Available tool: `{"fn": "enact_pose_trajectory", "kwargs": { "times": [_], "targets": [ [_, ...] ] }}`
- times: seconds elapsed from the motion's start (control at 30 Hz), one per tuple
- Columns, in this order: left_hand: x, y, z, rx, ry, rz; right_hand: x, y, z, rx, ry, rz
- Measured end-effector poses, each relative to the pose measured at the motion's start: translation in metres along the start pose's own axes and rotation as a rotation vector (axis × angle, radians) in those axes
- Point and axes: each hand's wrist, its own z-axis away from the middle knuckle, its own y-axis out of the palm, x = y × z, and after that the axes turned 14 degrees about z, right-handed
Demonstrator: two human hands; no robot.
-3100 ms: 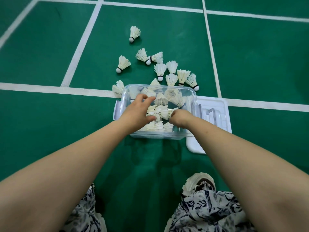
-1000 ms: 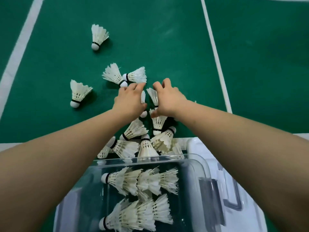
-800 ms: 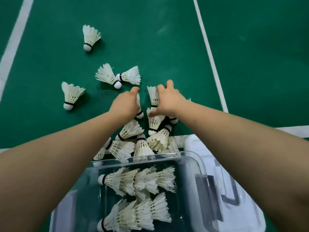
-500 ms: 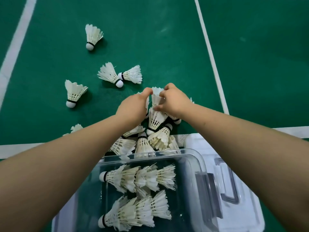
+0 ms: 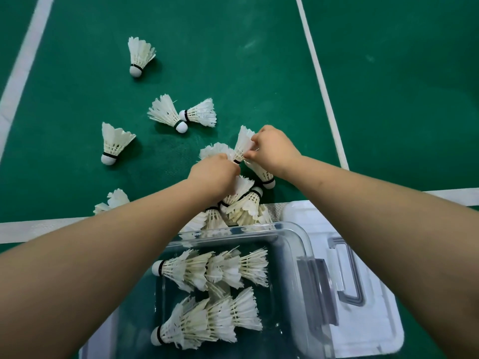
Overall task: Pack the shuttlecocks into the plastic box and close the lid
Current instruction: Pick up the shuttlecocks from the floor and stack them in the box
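A clear plastic box point(image 5: 293, 244) stands open on the green court floor, holding two rows of nested white shuttlecocks point(image 5: 215, 270). Beyond its far rim lies a heap of shuttlecocks point(image 5: 241, 203). Above that heap my left hand point(image 5: 213, 174) grips a shuttlecock point(image 5: 215, 150) by its feathers. My right hand point(image 5: 272, 149) pinches another shuttlecock point(image 5: 243, 142), and the two touch tip to tip between my hands. The white lid point(image 5: 368, 301) lies flat to the right of the box.
Several loose shuttlecocks lie farther out on the floor: one far back point(image 5: 138, 55), a touching pair point(image 5: 181, 115), one at left point(image 5: 112, 142), and one by my left forearm point(image 5: 116, 199). White court lines point(image 5: 321, 81) cross the floor.
Both hands reached from the box out over the heap, each picked up a shuttlecock, lifted slightly and brought them together.
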Motion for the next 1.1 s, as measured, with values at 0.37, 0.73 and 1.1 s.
{"fn": "enact_pose_trajectory", "kwargs": {
  "times": [0.37, 0.73, 1.1],
  "targets": [
    [0.007, -0.027, 0.022, -0.232, 0.021, 0.065, 0.009, -0.025, 0.008, -0.116, 0.077, -0.071],
    [-0.001, -0.056, 0.103, -0.422, -0.011, 0.104, 0.045, -0.078, 0.074, -0.313, 0.121, -0.139],
    [-0.029, -0.078, 0.270, -0.612, -0.037, 0.080, 0.123, -0.136, 0.202, -0.401, 0.116, -0.290]
  ]
}}
